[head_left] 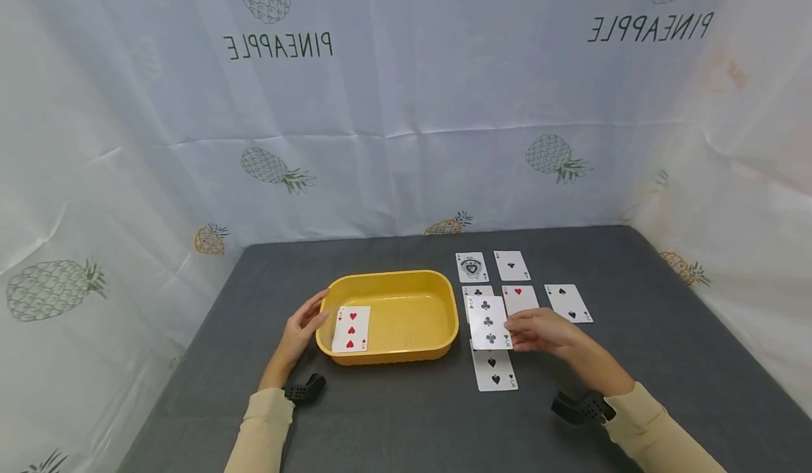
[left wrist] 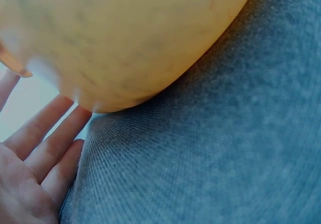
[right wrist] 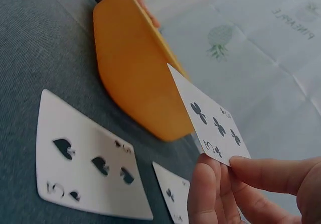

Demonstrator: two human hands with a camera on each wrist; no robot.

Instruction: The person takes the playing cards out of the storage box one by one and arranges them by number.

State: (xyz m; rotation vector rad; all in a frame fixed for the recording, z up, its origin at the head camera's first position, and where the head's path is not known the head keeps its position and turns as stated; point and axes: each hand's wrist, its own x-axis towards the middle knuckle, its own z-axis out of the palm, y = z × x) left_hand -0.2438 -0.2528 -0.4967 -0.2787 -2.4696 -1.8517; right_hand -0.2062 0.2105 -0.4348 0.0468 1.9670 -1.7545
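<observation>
My right hand (head_left: 539,328) pinches the three of clubs (head_left: 488,321) between thumb and fingers. In the right wrist view this card (right wrist: 213,121) tilts up off the table. Beneath it in the head view lies the three of spades (head_left: 495,373), its upper part covered, and behind it a clubs card (head_left: 477,290) is mostly hidden. At the yellow tray (head_left: 412,352), my left hand (head_left: 299,328) holds the left rim, thumb over the edge and the other fingers along the outer wall (left wrist: 135,38). The three of hearts (head_left: 351,330) lies face up inside the tray's left end.
Beside the right hand lie a red hearts card (head_left: 520,298) and a two of spades (head_left: 567,302). Farther back are an ornate ace (head_left: 472,267) and an ace of clubs (head_left: 511,266). A pineapple-print curtain (head_left: 393,92) closes off the back and sides of the dark table (head_left: 393,424).
</observation>
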